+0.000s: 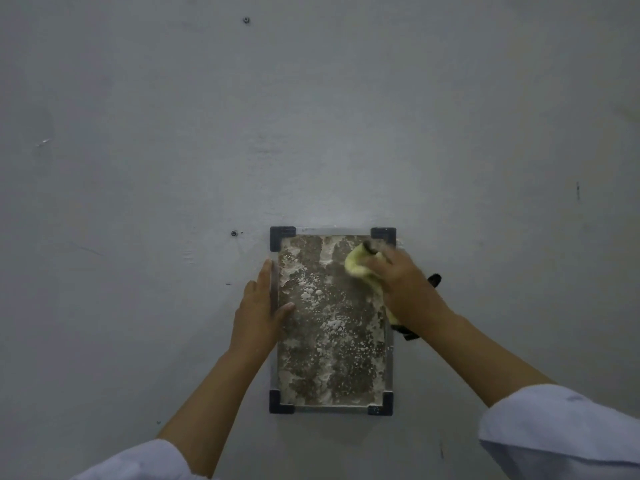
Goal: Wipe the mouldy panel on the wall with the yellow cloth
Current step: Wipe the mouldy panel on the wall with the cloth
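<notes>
Wiping at the panel's (332,320) 1 o'clock corner: right hand (405,289) grips the bunched yellow cloth (358,266) and presses it against the mouldy face; hand slightly blurred. Panel hangs on the grey wall (311,116), held in a frame with dark corner brackets (282,237). Left hand (258,308) lies flat at the panel's 9 o'clock edge, fingers straight along the frame, thumb resting on the mouldy face; it grips nothing.

White and brown patches cover nearly the whole face, so most of the job appears undone.

Risks, as judged:
- Bunched cloth touches only a small patch; strokes may leave strips untouched, notably toward 6 o'clock.
- Loose white powder could smear or fall instead of lifting, if the cloth loads up and is not refolded.
- Left thumb sits on mould; a sweep toward 9 o'clock would meet it or skip the spot beneath.
- Hard strokes near a bracket could snag the cloth or shift the panel, should the bracing hand slacken.
</notes>
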